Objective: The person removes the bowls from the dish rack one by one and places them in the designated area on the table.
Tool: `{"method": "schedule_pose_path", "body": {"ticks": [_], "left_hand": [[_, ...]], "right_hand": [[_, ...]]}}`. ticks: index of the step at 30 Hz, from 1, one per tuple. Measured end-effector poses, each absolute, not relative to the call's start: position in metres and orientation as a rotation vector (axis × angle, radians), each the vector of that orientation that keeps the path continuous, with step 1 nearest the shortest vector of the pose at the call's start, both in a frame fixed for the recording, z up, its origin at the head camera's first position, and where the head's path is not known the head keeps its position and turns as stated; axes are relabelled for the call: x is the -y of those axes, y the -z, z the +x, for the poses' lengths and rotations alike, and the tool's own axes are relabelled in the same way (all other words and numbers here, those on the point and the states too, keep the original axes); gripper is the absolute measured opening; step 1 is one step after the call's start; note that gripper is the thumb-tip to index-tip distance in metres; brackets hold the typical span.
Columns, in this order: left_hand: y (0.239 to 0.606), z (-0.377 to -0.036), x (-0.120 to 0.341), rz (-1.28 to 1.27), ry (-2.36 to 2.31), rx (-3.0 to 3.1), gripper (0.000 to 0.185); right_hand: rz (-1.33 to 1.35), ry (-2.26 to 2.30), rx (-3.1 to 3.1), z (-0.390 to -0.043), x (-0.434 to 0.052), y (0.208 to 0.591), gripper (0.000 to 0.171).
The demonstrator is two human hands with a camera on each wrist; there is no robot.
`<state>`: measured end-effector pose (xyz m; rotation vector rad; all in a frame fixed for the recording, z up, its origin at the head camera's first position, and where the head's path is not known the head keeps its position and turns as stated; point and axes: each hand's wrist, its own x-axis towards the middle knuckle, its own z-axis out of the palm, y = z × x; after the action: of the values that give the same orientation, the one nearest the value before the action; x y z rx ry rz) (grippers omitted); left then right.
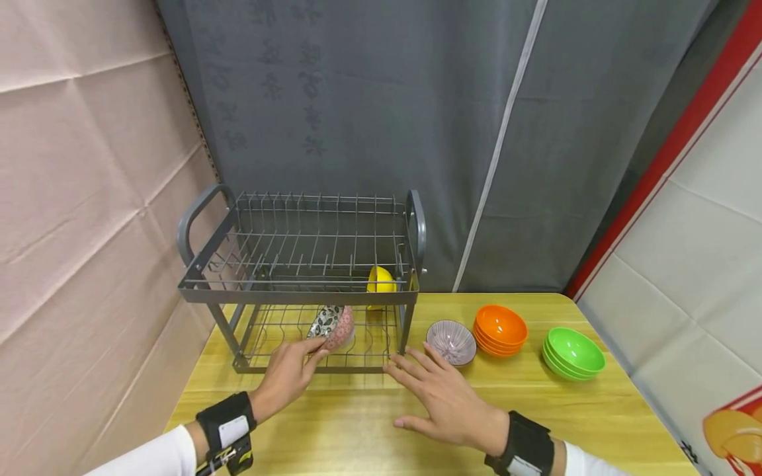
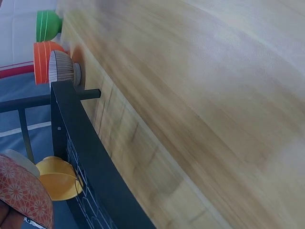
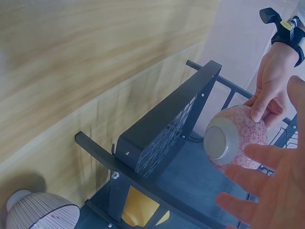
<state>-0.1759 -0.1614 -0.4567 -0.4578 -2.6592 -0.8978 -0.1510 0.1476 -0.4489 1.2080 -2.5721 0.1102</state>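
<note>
My left hand (image 1: 288, 371) pinches the rim of a pink patterned bowl (image 1: 342, 329) at the front of the dish rack's lower tier. The bowl is tilted on its side, its white foot (image 3: 222, 142) facing right and a dark leaf pattern showing on its open side. Fingers spread, my right hand (image 1: 446, 403) holds nothing and hovers by the lower right front corner of the dark grey dish rack (image 1: 297, 297). Toward the right end of the lower tier, a yellow bowl (image 1: 381, 285) stands on edge, partly hidden by the upper tier's frame.
Right of the rack, a purple-grey striped bowl (image 1: 451, 342) sits on the wooden table (image 1: 351, 430). Beside it are a stack of orange bowls (image 1: 500, 327) and, farther right, a stack of green bowls (image 1: 574, 354). A grey curtain (image 1: 369, 99) hangs behind.
</note>
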Motion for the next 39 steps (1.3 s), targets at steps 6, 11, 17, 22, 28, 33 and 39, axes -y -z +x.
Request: {"method": "schedule_pose_path", "body": {"ticks": [6, 11, 17, 22, 28, 33, 39], "left_hand": [[0.455, -0.175, 0.162, -0.534, 0.814, 2.634, 0.018], [0.457, -0.173, 0.164, -0.624, 0.686, 2.592, 0.02], [0.456, -0.17, 0.168, -0.792, 0.552, 2.509, 0.023], [0.453, -0.165, 0.169, -0.891, 0.443, 2.488, 0.021], [0.451, -0.161, 0.166, -1.013, 0.365, 2.411, 0.027], [0.453, -0.159, 0.165, -1.065, 0.323, 2.318, 0.033], [0.453, -0.159, 0.166, -1.099, 0.305, 2.26, 0.027]], "right_hand": [[1.209, -0.14, 2.556, -0.157, -0.143, 0.445, 0.079], [1.229, -0.135, 2.512, -0.163, -0.135, 0.44, 0.079], [1.268, -0.12, 2.486, -0.172, -0.121, 0.433, 0.08], [1.324, -0.106, 2.476, -0.18, -0.108, 0.427, 0.082], [1.399, -0.073, 2.469, -0.189, -0.093, 0.421, 0.086], [1.465, 0.013, 2.466, -0.193, -0.082, 0.417, 0.085], [1.514, 0.154, 2.457, -0.194, -0.07, 0.415, 0.074]]}}
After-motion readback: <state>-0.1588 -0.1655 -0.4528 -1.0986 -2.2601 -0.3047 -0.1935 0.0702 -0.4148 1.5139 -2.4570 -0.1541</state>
